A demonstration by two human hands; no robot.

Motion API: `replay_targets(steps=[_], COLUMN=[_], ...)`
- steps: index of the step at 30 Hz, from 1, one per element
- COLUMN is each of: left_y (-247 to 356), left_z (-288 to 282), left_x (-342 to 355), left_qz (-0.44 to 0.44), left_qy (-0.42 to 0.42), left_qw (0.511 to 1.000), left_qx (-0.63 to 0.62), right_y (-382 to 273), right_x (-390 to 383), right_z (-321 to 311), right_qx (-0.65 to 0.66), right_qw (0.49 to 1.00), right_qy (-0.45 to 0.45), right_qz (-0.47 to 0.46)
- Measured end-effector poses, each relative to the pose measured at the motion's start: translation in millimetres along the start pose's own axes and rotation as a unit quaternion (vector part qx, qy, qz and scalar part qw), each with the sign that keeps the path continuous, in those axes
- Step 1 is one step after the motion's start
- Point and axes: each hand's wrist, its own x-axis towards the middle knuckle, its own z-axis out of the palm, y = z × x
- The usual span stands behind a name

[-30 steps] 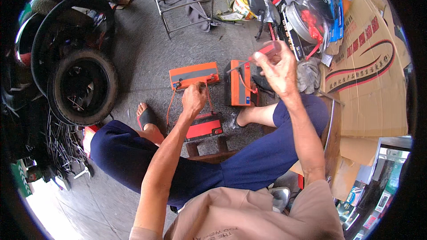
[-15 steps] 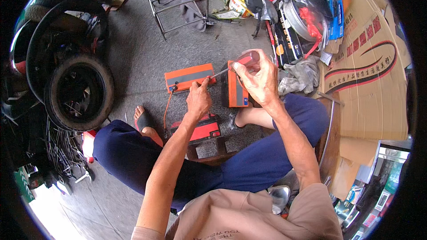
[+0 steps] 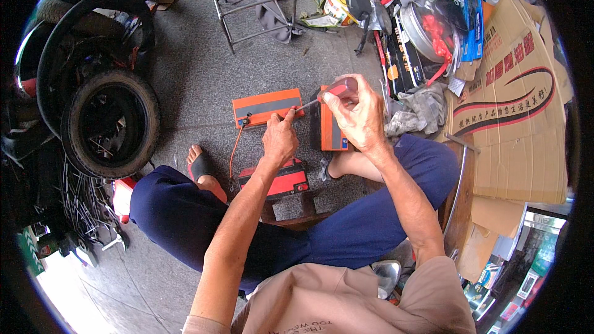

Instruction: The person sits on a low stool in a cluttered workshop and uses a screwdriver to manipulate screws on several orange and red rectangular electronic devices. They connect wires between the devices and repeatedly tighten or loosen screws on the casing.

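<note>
An orange battery with a grey stripe lies in front of me on the floor. From a terminal at its left end an orange wire runs toward me. My right hand grips the translucent red handle of a screwdriver, whose shaft slants down left to the battery's right end. There my left hand is closed, thumb and index finger at the screwdriver's tip; anything small between them is hidden. Below my right hand stands a second orange battery. Closer to me sits a red and black battery, partly covered by my left forearm.
Tyres are piled at the left, above a bundle of thin metal parts. A metal rack stands at the far side. Cluttered bags, cloths and a wheel rim fill the far right. Flattened cardboard leans at my right.
Both hands stay at the battery's right end with the screwdriver. My right fingers have shifted slightly around the handle. The whole view has moved a little.
</note>
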Motion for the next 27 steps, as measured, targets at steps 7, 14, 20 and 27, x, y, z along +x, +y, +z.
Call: replay_targets(steps=[7, 14, 20, 27], left_y=[0.8, -2.1, 1.3, -0.7], left_z=[-1.7, -1.1, -3.7, -3.4], left_x=[-0.9, -2.0, -2.0, -3.8], left_qz=[0.003, 0.016, 0.003, -0.006], left_qy=[-0.004, 0.004, -0.021, -0.026], left_qw=[1.000, 1.000, 1.000, 1.000], left_qx=[0.013, 0.024, 0.021, 0.005], right_y=[0.8, 0.4, 1.0, -9.3], right_x=[-0.3, -1.9, -2.7, 3.0], right_z=[3.3, 6.8, 7.1, 3.1], right_qx=[-0.003, 0.019, 0.027, -0.097], right_qw=[1.000, 0.999, 0.999, 0.989], right_qy=[-0.001, 0.009, 0.005, -0.044], right_qz=[-0.015, -0.043, -0.043, -0.102])
